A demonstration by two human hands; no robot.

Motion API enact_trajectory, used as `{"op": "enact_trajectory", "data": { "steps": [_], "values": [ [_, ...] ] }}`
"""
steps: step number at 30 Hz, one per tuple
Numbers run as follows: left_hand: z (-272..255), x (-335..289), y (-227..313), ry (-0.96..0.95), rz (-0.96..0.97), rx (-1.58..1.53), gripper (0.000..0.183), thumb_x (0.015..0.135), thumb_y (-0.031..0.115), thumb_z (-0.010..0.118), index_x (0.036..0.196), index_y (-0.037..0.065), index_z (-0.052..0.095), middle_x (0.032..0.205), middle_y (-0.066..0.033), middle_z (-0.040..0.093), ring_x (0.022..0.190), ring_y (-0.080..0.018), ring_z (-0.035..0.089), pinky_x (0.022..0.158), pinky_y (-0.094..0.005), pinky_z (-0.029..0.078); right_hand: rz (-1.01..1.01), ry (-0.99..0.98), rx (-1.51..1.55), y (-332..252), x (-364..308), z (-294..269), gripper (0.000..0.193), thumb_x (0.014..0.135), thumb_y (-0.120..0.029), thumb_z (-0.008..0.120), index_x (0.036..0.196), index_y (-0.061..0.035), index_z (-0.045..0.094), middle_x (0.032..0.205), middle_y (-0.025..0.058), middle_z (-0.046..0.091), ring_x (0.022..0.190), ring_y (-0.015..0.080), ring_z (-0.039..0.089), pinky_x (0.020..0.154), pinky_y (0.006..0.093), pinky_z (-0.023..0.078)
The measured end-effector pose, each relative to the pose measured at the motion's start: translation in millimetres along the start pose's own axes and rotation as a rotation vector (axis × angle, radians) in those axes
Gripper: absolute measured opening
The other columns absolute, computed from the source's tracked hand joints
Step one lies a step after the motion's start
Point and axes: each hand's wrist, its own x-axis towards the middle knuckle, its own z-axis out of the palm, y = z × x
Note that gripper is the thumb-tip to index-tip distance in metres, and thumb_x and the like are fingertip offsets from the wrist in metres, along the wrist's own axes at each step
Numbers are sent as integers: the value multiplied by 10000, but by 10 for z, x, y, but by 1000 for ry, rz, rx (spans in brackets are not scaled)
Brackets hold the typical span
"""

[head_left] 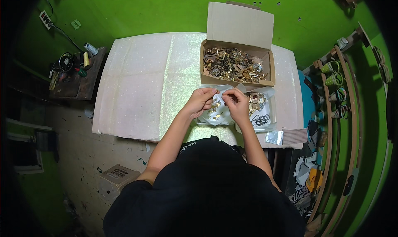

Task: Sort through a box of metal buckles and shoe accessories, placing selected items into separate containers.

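Note:
My left hand [200, 102] and my right hand [237, 103] hover over a pale plastic tub [202, 121], their fingertips pinched and close together. What they pinch is too small to make out. Small gold-coloured metal pieces [215, 108] lie in this tub, partly hidden by my hands. Beside it on the right, a second clear tub [271, 108] contains beige and gold pieces [256, 101] and several black loops [260, 120]. Behind the tubs, an open cardboard box [205, 80] is filled with mixed metal fittings [236, 64], its lid [240, 27] raised.
A shiny whitish cloth [137, 79] covers the table. Flat packets [294, 136] lie at its right front edge. A small dark table [78, 83] with thread spools [91, 49] stands left. On the right is a wooden rack [331, 154] with hanging sandals [335, 79]. A carton [118, 179] sits on the floor.

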Motion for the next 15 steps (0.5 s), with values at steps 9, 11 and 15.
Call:
{"op": "enact_trajectory", "data": {
  "steps": [9,11,15],
  "values": [
    [13,-15,26,-52,-17,-68,208,877,207,526,926,5,539,607,58,368,463,-8,270,369,-154,219,-51,-118,-94,-141,57,-114,112,713,-49,663,819,-20,643,731,39,576,593,101,522,552,216,418],
    [19,-19,24,-51,-16,-58,205,875,208,529,924,10,543,606,58,371,465,-9,271,370,-153,221,-72,-78,-96,-218,72,-77,114,712,-47,665,821,-20,644,736,41,578,595,101,525,550,216,420],
    [27,-23,19,-40,-25,5,192,867,212,540,905,24,557,605,59,379,470,-11,272,374,-152,216,-197,-51,-164,-318,106,-27,115,710,-32,665,822,-21,646,748,51,584,596,109,546,521,217,433]
  ]
}}
